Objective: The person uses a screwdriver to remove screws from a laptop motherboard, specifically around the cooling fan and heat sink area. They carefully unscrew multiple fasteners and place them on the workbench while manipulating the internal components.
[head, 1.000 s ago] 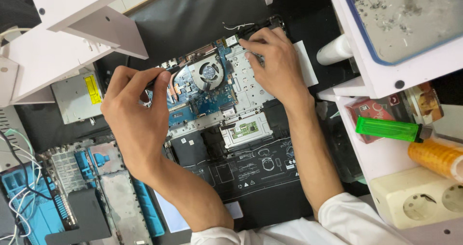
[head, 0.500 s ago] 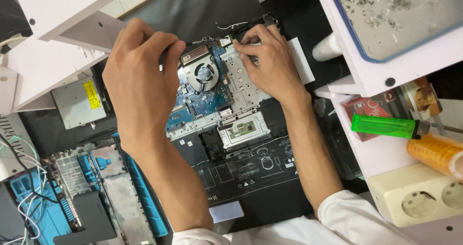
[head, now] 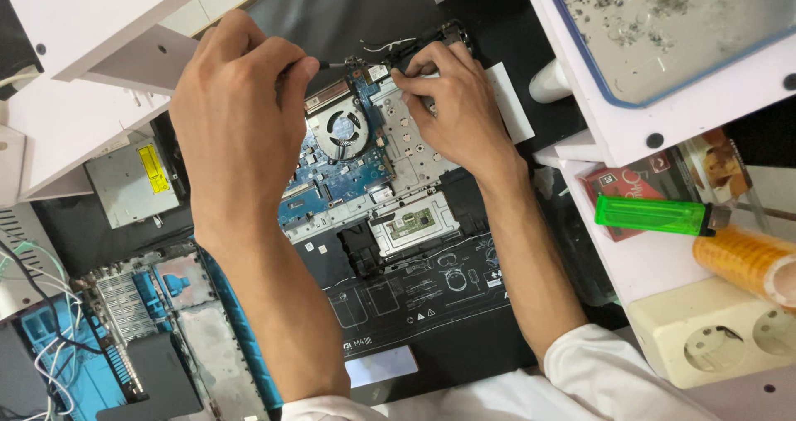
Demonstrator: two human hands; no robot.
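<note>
The opened laptop (head: 390,180) lies mid-frame on the table. The left hand (head: 236,122) has moved up from the fan (head: 342,129) and now pinches a thin screwdriver (head: 332,65) at the upper edge; the right hand (head: 452,106) stays pressing flat, grasping nothing, beside it.

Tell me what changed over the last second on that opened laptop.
The left hand moved up from beside the cooling fan to the laptop's top edge, its thin dark tool now pointing at the corner there. The right hand stayed pressed on the board's upper right. The green lighter and drive did not move.
</note>
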